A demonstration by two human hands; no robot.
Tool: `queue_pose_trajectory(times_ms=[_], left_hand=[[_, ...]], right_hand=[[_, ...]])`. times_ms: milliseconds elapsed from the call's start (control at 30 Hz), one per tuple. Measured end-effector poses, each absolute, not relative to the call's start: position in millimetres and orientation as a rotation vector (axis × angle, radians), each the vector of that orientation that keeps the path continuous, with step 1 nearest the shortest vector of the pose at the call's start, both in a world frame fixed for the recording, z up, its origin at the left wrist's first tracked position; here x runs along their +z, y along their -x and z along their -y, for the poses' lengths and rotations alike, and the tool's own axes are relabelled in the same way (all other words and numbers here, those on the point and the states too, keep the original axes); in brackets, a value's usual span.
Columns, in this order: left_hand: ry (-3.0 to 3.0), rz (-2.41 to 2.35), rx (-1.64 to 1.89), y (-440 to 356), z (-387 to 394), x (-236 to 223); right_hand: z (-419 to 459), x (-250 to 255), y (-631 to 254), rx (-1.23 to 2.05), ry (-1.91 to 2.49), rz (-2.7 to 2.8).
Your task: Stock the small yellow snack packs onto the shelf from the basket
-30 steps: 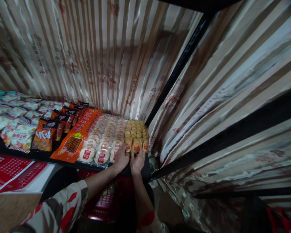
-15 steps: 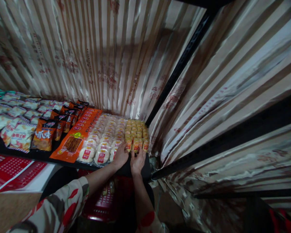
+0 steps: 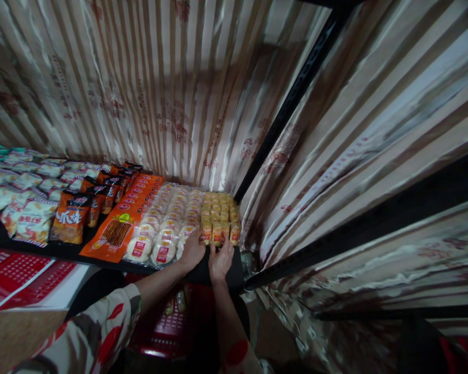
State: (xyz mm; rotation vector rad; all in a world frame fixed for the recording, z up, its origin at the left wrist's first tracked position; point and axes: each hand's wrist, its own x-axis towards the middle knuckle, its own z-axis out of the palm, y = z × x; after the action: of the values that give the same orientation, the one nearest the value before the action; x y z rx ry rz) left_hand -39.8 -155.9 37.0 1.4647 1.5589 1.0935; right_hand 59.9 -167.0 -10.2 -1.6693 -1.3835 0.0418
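Observation:
Small yellow snack packets [image 3: 217, 213] stand in tight rows at the right end of a black shelf. My right hand [image 3: 220, 259] has its thumb and fingertips around the lower part of the middle front packet [image 3: 217, 234]. At the left front packet [image 3: 206, 231], my left hand [image 3: 194, 248] has its fingertips pressed to the lower side; its other fingers are curled and partly hidden. Another yellow packet [image 3: 234, 235] stands just right of my right fingers. Round white wrapped cakes [image 3: 164, 248] lie in rows left of my left hand.
Left along the shelf [image 3: 140, 267] are flat orange packs [image 3: 113, 236], orange-brown bags [image 3: 70, 215] and white bags [image 3: 34, 221]. Under it is a red basket [image 3: 161, 332] with a few packets inside. Black metal posts [image 3: 292, 106] and striped curtains [image 3: 171, 93] bound the back and right.
Both hands stay at the front yellow packets with almost no movement. The view has shifted very slightly.

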Motion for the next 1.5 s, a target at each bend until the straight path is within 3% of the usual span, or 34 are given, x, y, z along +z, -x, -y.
queue_pose_trajectory(times_ms=[1500], left_hand=[[-1.512,-1.534,1.109,40.6,160.9,37.4]], right_hand=[[169.5,-8.5,-61.5,-0.046,1.665,1.412]])
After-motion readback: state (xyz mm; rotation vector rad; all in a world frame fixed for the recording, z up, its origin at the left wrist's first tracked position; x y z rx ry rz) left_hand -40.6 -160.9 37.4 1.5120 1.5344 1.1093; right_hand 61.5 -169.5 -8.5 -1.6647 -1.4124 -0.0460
